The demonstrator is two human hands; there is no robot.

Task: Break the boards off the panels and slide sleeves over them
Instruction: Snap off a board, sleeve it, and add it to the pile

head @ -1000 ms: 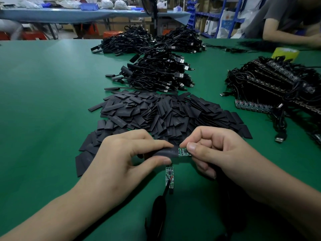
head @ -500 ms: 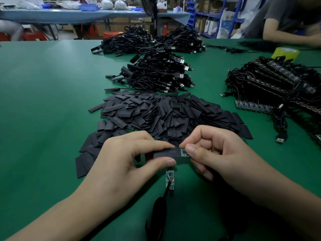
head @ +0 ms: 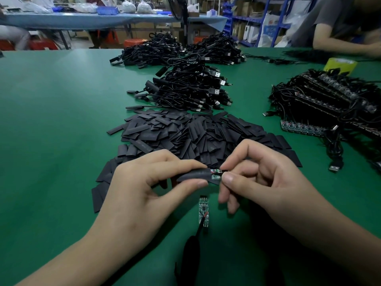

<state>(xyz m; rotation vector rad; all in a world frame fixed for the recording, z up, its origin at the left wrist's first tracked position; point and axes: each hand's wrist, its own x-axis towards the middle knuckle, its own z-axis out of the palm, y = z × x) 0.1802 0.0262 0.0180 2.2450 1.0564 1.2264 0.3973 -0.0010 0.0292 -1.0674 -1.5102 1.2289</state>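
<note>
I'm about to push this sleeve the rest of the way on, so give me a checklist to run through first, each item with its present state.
1. Left hand grips the sleeve between thumb and fingers: ok.
2. Right hand pinches the end of the board: ok.
3. Board entered in the sleeve's mouth: ok.
4. Sleeve covers the whole board: not ok, the green end shows bare.
5. Board's cable runs free: cannot tell, the right hand hides it.
6. Next board lies ready on the table below the hands: ok.
</note>
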